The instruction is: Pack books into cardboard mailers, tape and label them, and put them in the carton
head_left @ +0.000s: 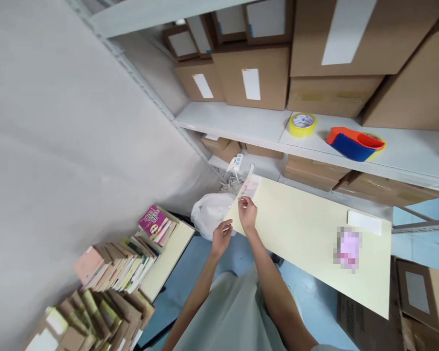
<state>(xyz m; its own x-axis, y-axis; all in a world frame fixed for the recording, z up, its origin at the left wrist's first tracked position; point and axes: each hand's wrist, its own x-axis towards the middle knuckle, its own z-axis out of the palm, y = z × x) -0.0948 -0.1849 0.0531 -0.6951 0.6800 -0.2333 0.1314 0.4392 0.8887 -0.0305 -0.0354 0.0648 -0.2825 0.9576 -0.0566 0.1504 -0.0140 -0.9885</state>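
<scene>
My left hand (221,238) is held in the air beside the near left edge of the cream table (296,219), its fingers loosely bent and apart. Close to it, a crumpled white plastic bag (208,212) hangs at the table's left end. My right hand (248,215) is over the table's left corner with its fingers curled in. Whatever they may pinch is too small to make out. Just beyond those fingertips lies a pale packet with pinkish print (250,186).
Books (120,268) crowd a side table at left. On the shelf (241,122) ahead are cardboard boxes (252,78), a yellow tape roll (302,125) and an orange-blue tape dispenser (354,144). A blurred pink item (349,248) and white card (365,222) lie on the table's right.
</scene>
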